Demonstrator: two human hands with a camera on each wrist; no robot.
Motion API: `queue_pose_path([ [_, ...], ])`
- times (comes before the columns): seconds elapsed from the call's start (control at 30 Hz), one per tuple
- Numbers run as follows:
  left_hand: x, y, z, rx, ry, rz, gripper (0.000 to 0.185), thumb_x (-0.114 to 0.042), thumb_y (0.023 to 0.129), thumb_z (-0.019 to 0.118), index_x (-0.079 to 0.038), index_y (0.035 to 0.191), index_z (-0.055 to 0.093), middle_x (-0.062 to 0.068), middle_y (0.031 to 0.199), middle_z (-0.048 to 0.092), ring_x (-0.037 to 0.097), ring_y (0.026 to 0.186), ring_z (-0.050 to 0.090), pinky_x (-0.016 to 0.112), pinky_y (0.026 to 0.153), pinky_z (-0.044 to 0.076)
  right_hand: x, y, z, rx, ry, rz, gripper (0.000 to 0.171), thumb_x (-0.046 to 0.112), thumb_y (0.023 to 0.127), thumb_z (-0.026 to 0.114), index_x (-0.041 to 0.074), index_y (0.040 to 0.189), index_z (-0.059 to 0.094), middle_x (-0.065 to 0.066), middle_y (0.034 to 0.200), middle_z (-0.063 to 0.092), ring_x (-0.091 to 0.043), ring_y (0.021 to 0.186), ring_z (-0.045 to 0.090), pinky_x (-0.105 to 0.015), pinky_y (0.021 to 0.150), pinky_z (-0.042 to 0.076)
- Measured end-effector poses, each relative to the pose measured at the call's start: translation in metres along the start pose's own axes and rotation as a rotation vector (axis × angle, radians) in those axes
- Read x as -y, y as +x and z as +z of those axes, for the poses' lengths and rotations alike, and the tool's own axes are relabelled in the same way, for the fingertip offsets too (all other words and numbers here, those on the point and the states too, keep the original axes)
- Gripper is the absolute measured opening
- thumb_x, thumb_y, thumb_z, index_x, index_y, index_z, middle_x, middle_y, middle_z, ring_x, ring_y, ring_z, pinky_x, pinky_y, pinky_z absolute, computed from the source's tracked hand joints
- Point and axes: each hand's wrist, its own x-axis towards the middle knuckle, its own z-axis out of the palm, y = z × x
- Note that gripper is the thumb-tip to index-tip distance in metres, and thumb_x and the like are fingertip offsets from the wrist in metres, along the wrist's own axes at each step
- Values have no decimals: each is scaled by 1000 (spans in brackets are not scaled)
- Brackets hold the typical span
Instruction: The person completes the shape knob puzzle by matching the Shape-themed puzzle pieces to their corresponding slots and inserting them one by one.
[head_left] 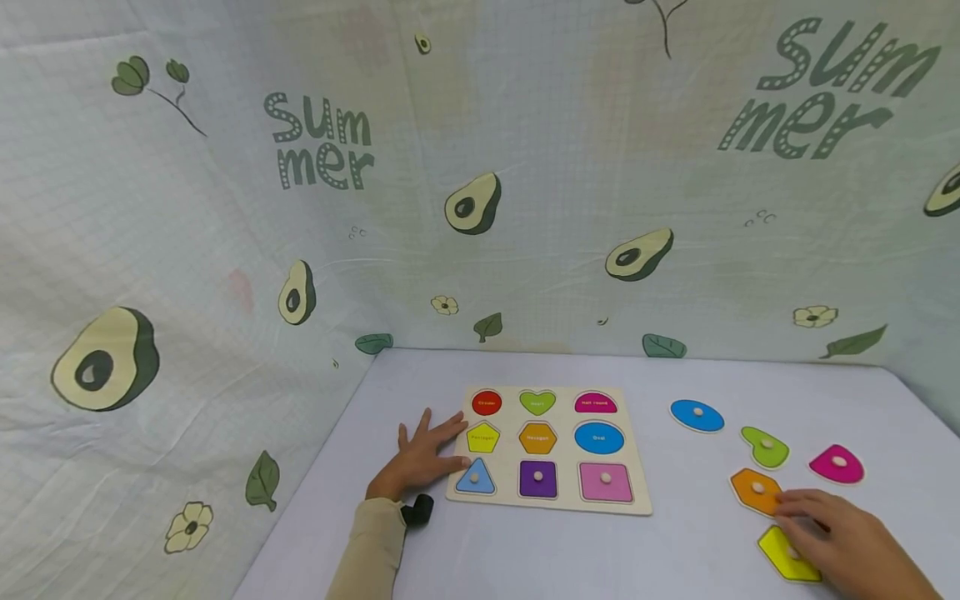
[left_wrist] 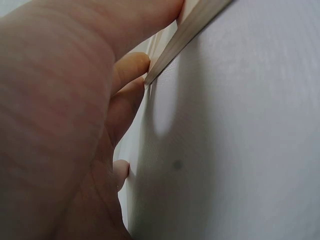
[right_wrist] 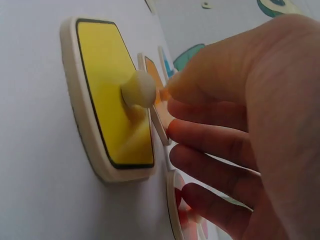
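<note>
Your left hand [head_left: 420, 458] lies flat, steadying the board [head_left: 637, 467], while your right hand [head_left: 832, 533], fingers loosely apart, reaches the yellow piece [head_left: 780, 557]; pinch its knob [right_wrist: 139, 89] next.

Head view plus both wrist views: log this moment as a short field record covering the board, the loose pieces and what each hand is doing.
board: wooden shape board lying flat on the white table
seated pieces: triangle, purple square, pink square in the near row
empty slots: the other six
loose pieces: blue oval, green heart, pink half round, orange hexagon, yellow pentagon
left hand: flat, fingers spread, at the board's left edge
right hand: over the yellow pentagon, fingers curled beside its knob; grip not clear
</note>
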Motion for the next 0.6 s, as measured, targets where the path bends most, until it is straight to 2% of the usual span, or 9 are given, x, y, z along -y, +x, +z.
queue_pose_path([
  [0.1, -1, 0, -1, -2, 0, -5, 75, -53, 84, 74, -27, 151, 49, -9, 160, 35, 41, 152, 0, 70, 110, -15, -1, 0, -2, 38, 2, 14, 44, 34, 91, 74, -5, 110, 70, -18, 107, 69, -43, 99, 60, -66, 83, 49],
  [0.2, -1, 1, 0, -8, 7, -11, 75, -53, 84, 74, -28, 151, 48, -9, 160, 35, 40, 152, 0, 70, 110, -15, -3, 0, -3, 53, 6, -1, 32, 27, 89, 76, -1, 105, 73, -20, 112, 68, -44, 103, 59, -65, 84, 49],
  [0.33, 0, 1, 1, -11, 13, -11, 76, -53, 84, 73, -28, 151, 48, -9, 160, 35, 40, 152, 0, 70, 110, -14, -5, -2, -5, 59, 14, -13, 15, 20, 86, 77, 9, 95, 74, -20, 119, 66, -43, 106, 60, -52, 82, 55],
  [0.4, 0, 2, 2, -12, 15, -10, 76, -54, 84, 73, -28, 151, 48, -9, 160, 34, 40, 152, 0, 70, 110, -14, -7, -3, -6, 71, 13, -10, 12, 21, 86, 78, 12, 94, 74, -19, 121, 65, -42, 106, 60, -46, 78, 57],
  [0.6, 1, 3, 3, -8, 23, -17, 76, -55, 84, 72, -29, 151, 47, -10, 161, 33, 39, 152, 0, 70, 110, -15, -11, -3, -4, 115, 5, -12, 13, 19, 85, 78, 12, 95, 76, -23, 125, 62, -44, 107, 58, -57, 84, 54],
])
